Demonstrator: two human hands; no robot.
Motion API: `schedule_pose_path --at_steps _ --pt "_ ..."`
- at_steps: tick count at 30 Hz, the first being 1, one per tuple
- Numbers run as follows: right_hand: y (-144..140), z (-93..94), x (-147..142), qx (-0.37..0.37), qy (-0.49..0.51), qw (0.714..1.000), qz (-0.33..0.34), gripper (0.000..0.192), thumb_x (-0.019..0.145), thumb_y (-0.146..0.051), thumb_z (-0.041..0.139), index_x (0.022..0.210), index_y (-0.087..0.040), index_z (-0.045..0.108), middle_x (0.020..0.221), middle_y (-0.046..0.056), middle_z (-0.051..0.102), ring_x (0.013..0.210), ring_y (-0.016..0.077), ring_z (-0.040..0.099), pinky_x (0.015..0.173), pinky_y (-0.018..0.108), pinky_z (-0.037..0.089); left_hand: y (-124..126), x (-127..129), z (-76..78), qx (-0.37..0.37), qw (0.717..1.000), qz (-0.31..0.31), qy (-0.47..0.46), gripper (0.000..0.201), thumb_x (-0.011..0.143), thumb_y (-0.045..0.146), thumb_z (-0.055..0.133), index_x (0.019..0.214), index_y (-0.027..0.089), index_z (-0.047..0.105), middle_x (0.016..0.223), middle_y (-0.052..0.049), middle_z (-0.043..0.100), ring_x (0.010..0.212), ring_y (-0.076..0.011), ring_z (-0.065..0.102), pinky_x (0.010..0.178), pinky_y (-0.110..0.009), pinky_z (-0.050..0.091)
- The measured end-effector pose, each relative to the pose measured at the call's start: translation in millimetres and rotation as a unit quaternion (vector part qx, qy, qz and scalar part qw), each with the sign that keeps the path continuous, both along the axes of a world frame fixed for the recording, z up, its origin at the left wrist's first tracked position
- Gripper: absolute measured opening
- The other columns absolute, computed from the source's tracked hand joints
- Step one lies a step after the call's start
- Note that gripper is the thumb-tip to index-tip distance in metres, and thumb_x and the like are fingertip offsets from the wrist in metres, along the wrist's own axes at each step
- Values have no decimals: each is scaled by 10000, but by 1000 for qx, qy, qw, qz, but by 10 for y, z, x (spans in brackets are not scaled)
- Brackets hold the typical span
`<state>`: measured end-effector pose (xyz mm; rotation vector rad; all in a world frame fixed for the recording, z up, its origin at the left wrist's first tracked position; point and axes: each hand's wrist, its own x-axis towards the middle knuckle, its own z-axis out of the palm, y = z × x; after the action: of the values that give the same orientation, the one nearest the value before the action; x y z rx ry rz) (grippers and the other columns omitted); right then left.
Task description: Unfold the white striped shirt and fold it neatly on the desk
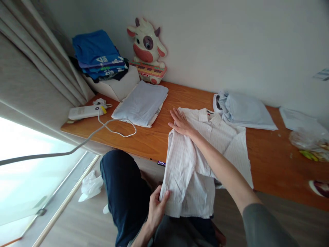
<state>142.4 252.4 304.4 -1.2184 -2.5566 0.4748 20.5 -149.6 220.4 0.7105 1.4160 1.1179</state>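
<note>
A white striped collared shirt (pixel 205 137) lies spread over the wooden table (pixel 144 142), its lower part hanging off the front edge toward my lap. My right hand (pixel 181 122) rests flat on the shirt's left shoulder area, fingers stretched out, its forearm crossing over the cloth. Below the table edge, my left hand (pixel 157 205) pinches the left edge of the hanging part, thumb on top. The collar points to the back, with a dark label inside. My right forearm hides part of the shirt's middle.
Folded light cloth (pixel 144 103) lies left, near a white box (pixel 125 82) bearing stacked blue clothes (pixel 96 48). A cow toy keyboard (pixel 149 51) leans on the wall. A white power bank (pixel 84 112) has a cable. Folded shirts (pixel 246 109) and a plastic bag (pixel 308 140) lie right.
</note>
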Motion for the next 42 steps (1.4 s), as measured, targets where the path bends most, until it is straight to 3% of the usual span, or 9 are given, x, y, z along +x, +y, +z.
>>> schedule_pose_path --at_steps 3,6,12,19,23,28,32,37,42 --pt "-455 260 275 54 135 988 -52 677 1107 -560 382 1713 -267 312 1827 77 210 1705 300 100 1365 641 12 -30 -61 -34 -2 1000 -18 14 407 954 547 747 871 154 679 778 9 521 733 -133 413 626 -221 361" --pt "-1301 353 826 123 295 936 -145 458 1096 -458 471 1512 -304 583 1630 92 546 1555 317 461 1312 620 313 -5 -123 -89 -21 999 -13 37 422 936 555 765 843 156 664 749 21 481 706 -122 372 598 -217 321" --pt "-3007 -395 2262 313 352 698 -539 475 969 -462 701 1387 -248 630 1247 176 694 1218 423 698 1084 714 524 95 -137 -112 -12 999 -42 16 458 941 592 749 828 159 652 777 12 499 727 -133 402 632 -230 348" --pt "-3488 -960 2854 203 272 771 -538 833 833 -586 837 1532 -231 556 1459 214 574 1317 432 621 1054 668 546 84 -51 -40 -19 1000 -14 8 546 892 695 752 805 164 659 723 20 473 684 -126 396 592 -227 346" --pt "-3410 -808 2800 177 199 810 -523 758 942 -577 718 1601 -246 545 1433 233 604 1208 400 679 907 554 612 67 -64 90 -32 999 -3 -30 534 877 683 775 827 159 683 747 -7 573 699 -142 491 619 -232 417" --pt "-3228 -366 2906 72 135 889 -432 418 1012 -522 595 1294 -292 802 1322 130 734 1179 332 709 1008 491 563 113 -267 345 -78 989 7 -125 529 901 634 777 1117 153 736 883 -61 724 767 -195 640 684 -263 510" --pt "-3034 -49 3063 3 130 888 -442 407 1002 -482 578 1309 -322 792 1380 80 730 1281 307 679 1125 479 511 239 -660 410 -83 996 -31 -28 534 919 639 747 1162 163 742 911 -57 764 775 -208 671 661 -256 509" --pt "-3100 -24 2990 -25 102 904 -415 521 953 -488 637 1432 -295 705 1516 125 614 1371 338 609 1134 522 524 437 -1039 138 -43 961 -152 229 512 836 680 779 1067 223 766 934 -49 810 856 -305 766 745 -354 593" --pt "-3561 -314 2702 5 326 790 -519 841 892 -521 771 1627 -318 417 1603 172 518 987 218 713 901 429 642 522 -788 124 97 924 -40 368 565 870 612 764 1277 229 682 1239 -109 753 1083 -346 745 998 -507 595"
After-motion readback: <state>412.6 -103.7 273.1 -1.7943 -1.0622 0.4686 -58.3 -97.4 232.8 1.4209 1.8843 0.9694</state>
